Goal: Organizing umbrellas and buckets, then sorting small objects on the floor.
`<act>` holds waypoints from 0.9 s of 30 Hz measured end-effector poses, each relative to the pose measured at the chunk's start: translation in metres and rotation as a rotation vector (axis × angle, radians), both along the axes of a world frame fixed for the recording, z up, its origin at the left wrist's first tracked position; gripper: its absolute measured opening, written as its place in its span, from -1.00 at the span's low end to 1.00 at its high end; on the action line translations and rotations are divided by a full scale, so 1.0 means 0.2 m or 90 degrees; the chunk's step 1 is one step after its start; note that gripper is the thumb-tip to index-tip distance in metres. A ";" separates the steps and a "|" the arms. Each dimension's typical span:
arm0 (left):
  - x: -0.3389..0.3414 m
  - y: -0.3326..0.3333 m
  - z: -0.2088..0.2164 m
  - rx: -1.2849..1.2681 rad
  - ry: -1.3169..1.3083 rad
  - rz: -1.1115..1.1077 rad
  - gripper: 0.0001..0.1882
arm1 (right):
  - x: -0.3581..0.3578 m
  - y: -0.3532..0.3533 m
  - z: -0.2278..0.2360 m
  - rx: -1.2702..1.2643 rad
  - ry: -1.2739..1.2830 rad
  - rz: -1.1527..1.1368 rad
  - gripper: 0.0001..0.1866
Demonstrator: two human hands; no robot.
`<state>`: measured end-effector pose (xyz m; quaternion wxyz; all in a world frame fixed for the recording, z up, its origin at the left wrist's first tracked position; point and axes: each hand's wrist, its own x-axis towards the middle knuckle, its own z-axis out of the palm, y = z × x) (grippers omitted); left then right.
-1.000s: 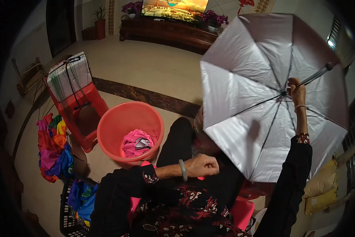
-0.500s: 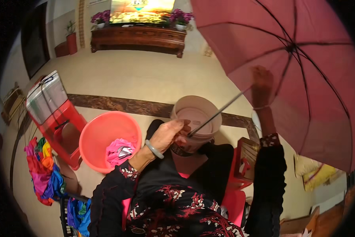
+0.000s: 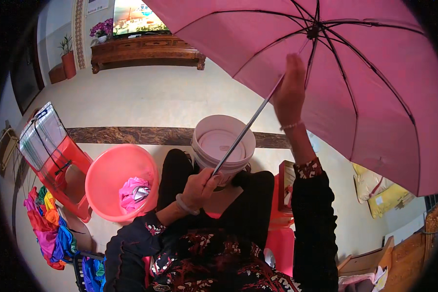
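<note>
A pink umbrella (image 3: 374, 82) spreads over the upper right, its dark ribs and underside facing me. From its hub a thin metal shaft slants down to my lap. My left hand (image 3: 199, 191), with a bangle at the wrist, is closed round the shaft's lower end, above my left thigh. Higher up, below the hub, my right hand (image 3: 290, 95) is closed on the shaft, its fingers covering a stretch of it. Behind the shaft, between my knees, stands a whitish bucket (image 3: 199, 141) with a round pale piece on top.
A coral basin (image 3: 104, 168) at left holds pink cloth (image 3: 133, 194). Beyond it, a red stool (image 3: 68, 165) carries a bundle of silvery packages (image 3: 43, 131). Colourful folded fabric (image 3: 48, 228) lies lower left. A wooden cabinet (image 3: 141, 51) stands far ahead; yellow packages (image 3: 391, 197) lie at right.
My view has turned, shifting most things left in the picture. Both hands stay at the umbrella; my left hand now sits lower and its grip shows more plainly. The canopy remains spread.
</note>
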<state>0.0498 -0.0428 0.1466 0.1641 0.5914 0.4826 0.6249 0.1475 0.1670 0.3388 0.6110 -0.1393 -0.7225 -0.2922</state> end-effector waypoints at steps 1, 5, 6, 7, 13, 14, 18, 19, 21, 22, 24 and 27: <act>0.00 0.00 -0.02 0.019 0.008 0.012 -0.83 | 0.02 0.06 0.04 0.010 0.032 -0.002 -0.60; -0.02 0.00 -0.07 0.030 0.023 0.029 -0.84 | 0.09 0.16 0.19 -0.199 0.181 0.198 -0.69; -0.02 -0.01 -0.07 0.008 0.023 0.018 -0.83 | 0.12 0.15 0.25 -0.425 0.266 0.401 -0.75; -0.02 -0.02 -0.07 -0.015 0.023 0.008 -0.82 | 0.15 0.15 0.28 -0.651 0.348 0.606 -0.79; 0.01 -0.04 -0.05 -0.056 0.032 0.000 -0.82 | 0.25 0.35 0.35 -0.844 0.328 0.712 -0.76; 0.01 -0.04 -0.05 -0.047 0.034 -0.004 -0.82 | 0.25 0.35 0.34 -0.851 0.306 0.735 -0.75; 0.00 -0.05 -0.07 -0.050 0.040 -0.007 -0.82 | 0.26 0.38 0.32 -0.870 0.271 0.763 -0.72; 0.00 -0.05 -0.07 -0.055 0.045 -0.009 -0.82 | 0.26 0.38 0.32 -0.873 0.266 0.765 -0.72; 0.01 -0.05 -0.10 -0.032 0.057 0.002 -0.81 | 0.25 0.39 0.31 -0.880 0.258 0.770 -0.71; 0.02 -0.05 -0.12 -0.009 0.069 0.010 -0.80 | 0.25 0.39 0.31 -0.884 0.251 0.775 -0.70; 0.04 -0.04 -0.15 0.015 0.082 0.019 -0.80 | 0.25 0.39 0.30 -0.889 0.243 0.780 -0.70; 0.07 -0.04 -0.19 0.054 0.178 0.087 -0.77 | 0.25 0.38 0.30 -0.926 0.216 0.826 -0.68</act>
